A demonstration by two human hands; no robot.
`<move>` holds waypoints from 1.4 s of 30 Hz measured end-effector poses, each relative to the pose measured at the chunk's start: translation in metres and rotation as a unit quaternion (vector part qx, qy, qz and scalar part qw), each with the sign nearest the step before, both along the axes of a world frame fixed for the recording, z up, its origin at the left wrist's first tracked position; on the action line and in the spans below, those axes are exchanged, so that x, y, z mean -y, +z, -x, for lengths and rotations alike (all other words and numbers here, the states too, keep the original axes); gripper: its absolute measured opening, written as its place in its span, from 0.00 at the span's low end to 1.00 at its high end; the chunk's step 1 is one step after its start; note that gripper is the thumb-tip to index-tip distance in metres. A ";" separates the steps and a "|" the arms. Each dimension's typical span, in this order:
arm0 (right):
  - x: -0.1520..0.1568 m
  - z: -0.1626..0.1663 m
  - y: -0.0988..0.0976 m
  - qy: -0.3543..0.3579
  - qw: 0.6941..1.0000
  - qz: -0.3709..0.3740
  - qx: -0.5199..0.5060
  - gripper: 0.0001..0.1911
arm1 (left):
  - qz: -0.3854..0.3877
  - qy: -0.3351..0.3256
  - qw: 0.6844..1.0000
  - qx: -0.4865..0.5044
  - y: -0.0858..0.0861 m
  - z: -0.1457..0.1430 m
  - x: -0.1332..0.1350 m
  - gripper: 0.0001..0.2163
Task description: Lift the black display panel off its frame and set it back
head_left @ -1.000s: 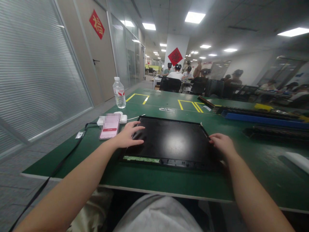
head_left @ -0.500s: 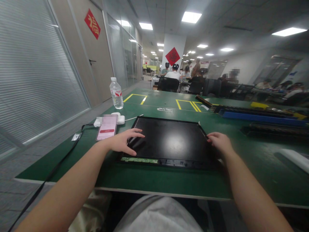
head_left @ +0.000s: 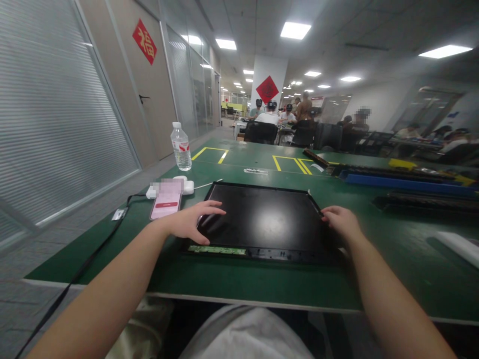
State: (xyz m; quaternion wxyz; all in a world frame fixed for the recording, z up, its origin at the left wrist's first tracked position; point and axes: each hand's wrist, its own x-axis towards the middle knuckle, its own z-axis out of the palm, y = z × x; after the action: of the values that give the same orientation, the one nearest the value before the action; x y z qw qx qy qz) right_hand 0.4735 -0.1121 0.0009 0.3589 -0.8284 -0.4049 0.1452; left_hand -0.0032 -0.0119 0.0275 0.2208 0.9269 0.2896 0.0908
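Observation:
A black display panel (head_left: 258, 212) lies flat on the green table in front of me, its glossy face up. Along its near edge runs a strip of green circuit board (head_left: 217, 250). My left hand (head_left: 189, 222) is open at the panel's left edge, thumb and fingers spread over the corner area. At the right edge, my right hand (head_left: 342, 222) has its fingers pinched together on the panel's rim; the fingertips are partly hidden.
Left of the panel lie a phone (head_left: 166, 202) and a white earbud case (head_left: 188, 187); behind them stands a water bottle (head_left: 182, 149). Blue and black strips (head_left: 404, 183) lie at the back right, a white bar (head_left: 458, 248) nearer. A black strap (head_left: 97, 249) crosses the table's left edge. People sit beyond.
Both hands keep nearly the same places on the panel. The view has shifted very slightly.

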 end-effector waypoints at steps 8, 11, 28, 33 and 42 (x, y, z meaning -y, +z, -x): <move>-0.002 -0.005 -0.005 0.006 1.000 -0.004 0.000 0.13 | -0.007 -0.018 1.000 0.010 -0.001 0.000 0.001 0.40; -0.002 -0.006 -0.006 0.009 1.000 -0.002 0.001 0.13 | -0.003 -0.015 1.000 0.014 -0.001 0.001 0.001 0.39; -0.003 -0.014 -0.009 0.027 0.995 0.058 0.080 0.16 | -0.136 0.225 0.965 0.002 -0.034 -0.010 -0.037 0.22; -0.005 -0.009 -0.008 0.053 0.993 0.062 0.086 0.14 | -0.139 0.236 0.962 -0.004 -0.032 -0.017 -0.036 0.21; -0.010 -0.020 -0.030 0.038 0.998 0.030 -0.030 0.20 | -0.141 0.270 0.952 -0.005 -0.042 -0.019 -0.045 0.23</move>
State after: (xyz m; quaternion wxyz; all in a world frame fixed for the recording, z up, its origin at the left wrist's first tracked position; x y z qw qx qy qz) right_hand 0.4934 -0.1024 -0.0288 0.3403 -0.8178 -0.4207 0.1960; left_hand 0.0159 0.0332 -0.0143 0.0537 0.8361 0.5146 0.1823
